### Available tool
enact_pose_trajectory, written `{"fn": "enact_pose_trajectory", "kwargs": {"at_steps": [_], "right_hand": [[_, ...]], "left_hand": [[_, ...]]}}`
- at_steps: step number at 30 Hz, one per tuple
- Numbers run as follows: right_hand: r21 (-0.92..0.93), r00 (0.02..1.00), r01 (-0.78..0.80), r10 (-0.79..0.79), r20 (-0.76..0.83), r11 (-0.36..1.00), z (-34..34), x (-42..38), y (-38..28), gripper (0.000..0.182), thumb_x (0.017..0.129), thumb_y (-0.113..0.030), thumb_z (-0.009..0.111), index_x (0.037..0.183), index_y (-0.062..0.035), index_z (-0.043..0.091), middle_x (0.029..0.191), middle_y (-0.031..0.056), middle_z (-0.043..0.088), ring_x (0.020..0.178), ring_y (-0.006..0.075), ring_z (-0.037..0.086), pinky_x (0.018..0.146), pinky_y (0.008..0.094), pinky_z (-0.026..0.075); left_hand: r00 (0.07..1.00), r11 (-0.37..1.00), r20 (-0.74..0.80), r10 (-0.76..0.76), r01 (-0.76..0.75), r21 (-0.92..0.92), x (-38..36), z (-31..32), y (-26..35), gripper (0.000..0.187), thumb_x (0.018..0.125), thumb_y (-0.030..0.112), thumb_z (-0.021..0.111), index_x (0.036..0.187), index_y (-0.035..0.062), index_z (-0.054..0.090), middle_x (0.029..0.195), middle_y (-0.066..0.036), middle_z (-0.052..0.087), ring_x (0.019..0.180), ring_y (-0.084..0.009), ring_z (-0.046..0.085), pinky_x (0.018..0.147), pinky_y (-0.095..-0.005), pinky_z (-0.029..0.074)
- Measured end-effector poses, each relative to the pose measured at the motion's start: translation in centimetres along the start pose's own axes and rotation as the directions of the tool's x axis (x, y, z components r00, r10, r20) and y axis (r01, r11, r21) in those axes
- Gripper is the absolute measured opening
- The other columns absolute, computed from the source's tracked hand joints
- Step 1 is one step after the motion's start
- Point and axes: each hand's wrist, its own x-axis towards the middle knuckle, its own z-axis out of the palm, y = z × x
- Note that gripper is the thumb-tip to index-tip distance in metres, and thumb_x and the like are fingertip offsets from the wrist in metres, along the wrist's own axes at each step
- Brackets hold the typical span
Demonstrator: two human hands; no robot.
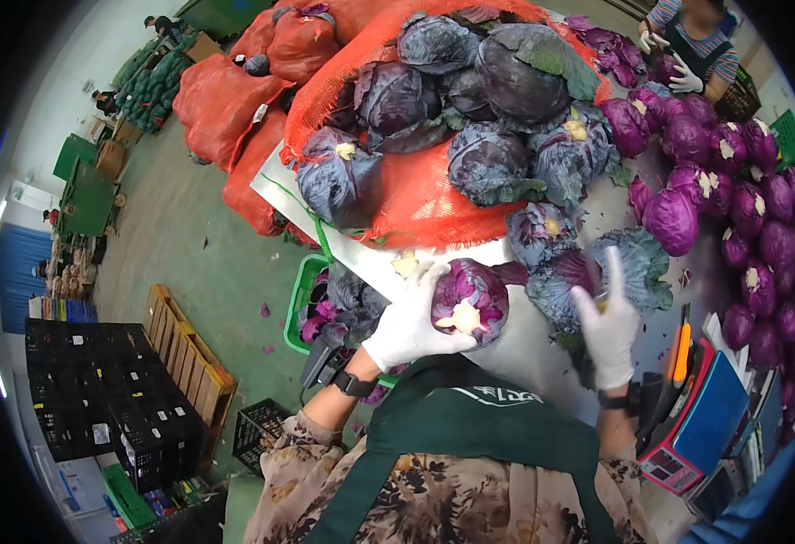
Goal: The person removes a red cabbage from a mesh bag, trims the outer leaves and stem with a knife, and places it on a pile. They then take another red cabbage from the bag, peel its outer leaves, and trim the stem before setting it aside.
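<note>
My left hand (406, 322), in a white glove, is closed around the side of a trimmed purple cabbage (483, 295) whose pale cut stem faces me. To the right, my gloved right hand (610, 331) is smeared by motion, with index finger and thumb apart. Something small and yellowish shows between them, too blurred to name. Loose outer cabbage leaves (565, 290) lie between the two hands on the metal table (524, 349). Just beyond the held cabbage, a pale stem piece (404, 264) rests on the tabletop.
Untrimmed cabbages (524, 72) spill from a red mesh sack (443, 204) ahead. Peeled purple cabbages (669, 220) are piled at right, near a co-worker (701, 41). A green crate (290, 313) with leaves stands below left. An orange-handled cutter (681, 349) stands beside folders (710, 412).
</note>
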Motion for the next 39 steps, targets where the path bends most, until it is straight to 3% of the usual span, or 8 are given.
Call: {"fn": "enact_pose_trajectory", "kwargs": {"at_steps": [4, 10, 23, 26, 29, 30, 32, 39], "right_hand": [[0.154, 0.862, 0.16, -0.214, 0.46, 0.975, 2.8, -2.9, -3.3, 0.067, 0.094, -0.036, 0.057, 0.149, -0.0082, 0.03, 0.085, 0.0221, 0.067, 0.059, 0.0324, 0.065, 0.056, 0.04, 0.05], [0.042, 0.841, 0.32, -0.304, 0.448, 0.946, 4.8, -3.6, -3.2, 0.07, 0.096, -0.039, 0.052, 0.15, -0.0052, 0.025, 0.058, 0.0147, 0.06, 0.049, 0.0315, 0.061, 0.049, 0.0414, 0.047], [0.021, 0.854, 0.32, -0.298, 0.427, 0.947, 5.3, -3.5, -3.4, 0.066, 0.094, -0.039, 0.055, 0.147, -0.0065, 0.032, 0.08, 0.0173, 0.068, 0.056, 0.0302, 0.065, 0.053, 0.0391, 0.051], [-0.054, 0.907, 0.328, -0.298, 0.298, 0.943, 6.0, -4.1, -4.1, 0.051, 0.095, -0.037, 0.054, 0.138, -0.0096, 0.046, 0.081, 0.019, 0.068, 0.062, 0.034, 0.066, 0.055, 0.0407, 0.051], [0.278, 0.967, -0.093, 0.02, 0.253, 0.956, 7.5, -2.4, -3.2, 0.027, 0.098, -0.035, 0.052, 0.109, -0.0118, 0.061, 0.076, 0.0197, 0.065, 0.071, 0.0391, 0.065, 0.058, 0.0438, 0.049], [0.337, 0.961, -0.089, -0.008, 0.275, 0.937, 7.3, -2.0, -2.8, 0.022, 0.1, -0.025, 0.053, 0.109, -0.0066, 0.061, 0.075, 0.0135, 0.066, 0.056, 0.0175, 0.059, 0.056, 0.0285, 0.046], [0.426, 0.971, -0.022, -0.082, 0.224, 0.904, 6.9, -1.9, -2.8, 0.028, 0.094, -0.035, 0.06, 0.111, -0.0125, 0.061, 0.078, 0.0156, 0.067, 0.07, 0.0341, 0.067, 0.06, 0.0409, 0.051], [0.308, 0.996, -0.023, -0.005, 0.089, 0.951, 7.7, 0.6, 1.3, 0.014, 0.089, -0.02, 0.065, 0.09, -0.0068, 0.061, 0.07, 0.0121, 0.064, 0.062, 0.0247, 0.065, 0.057, 0.0345, 0.049]], "left_hand": [[0.998, 0.99, -0.019, 0.063, -0.06, 0.129, 0.4, 0.7, 0.6, 0.106, 0.057, 0.048, 0.088, 0.136, -0.0013, 0.036, 0.132, -0.022, 0.044, 0.123, -0.035, 0.05, 0.103, -0.04, 0.042], [0.997, 0.997, -0.03, -0.065, 0.064, -0.034, 0.3, 1.2, 1.6, 0.108, 0.053, 0.048, 0.088, 0.131, -0.01, 0.04, 0.128, -0.028, 0.047, 0.122, -0.0406, 0.048, 0.104, -0.0433, 0.04], [0.988, 0.994, -0.123, 0.094, -0.086, 0.07, 0.5, 1.5, 2.0, 0.101, 0.055, 0.042, 0.088, 0.128, -0.0092, 0.041, 0.115, -0.025, 0.053, 0.11, -0.0378, 0.055, 0.094, -0.0422, 0.046], [0.998, 1.0, -0.066, -0.003, 0.004, 0.023, 0.4, 1.6, 2.8, 0.1, 0.055, 0.041, 0.087, 0.129, -0.0083, 0.04, 0.117, -0.026, 0.052, 0.111, -0.0396, 0.055, 0.095, -0.0426, 0.046], [0.984, 0.986, -0.123, 0.13, -0.115, 0.124, -0.3, 2.5, 2.3, 0.1, 0.057, 0.039, 0.086, 0.131, -0.0075, 0.038, 0.128, -0.028, 0.046, 0.117, -0.0414, 0.051, 0.099, -0.0432, 0.044], [0.984, 0.985, -0.126, 0.129, -0.112, 0.128, -0.4, 2.4, 1.9, 0.1, 0.057, 0.039, 0.086, 0.131, -0.0075, 0.038, 0.128, -0.028, 0.046, 0.117, -0.0414, 0.051, 0.099, -0.0432, 0.044], [0.982, 0.987, -0.145, 0.12, -0.102, 0.121, -0.7, 2.3, 1.3, 0.102, 0.057, 0.039, 0.087, 0.133, -0.0069, 0.037, 0.129, -0.027, 0.045, 0.119, -0.0411, 0.05, 0.1, -0.0436, 0.043], [0.995, 0.995, -0.028, 0.092, -0.091, 0.042, -2.2, 0.8, 0.6, 0.107, 0.056, 0.045, 0.089, 0.136, -0.0031, 0.037, 0.132, -0.025, 0.045, 0.124, -0.0387, 0.047, 0.105, -0.0415, 0.04]]}}
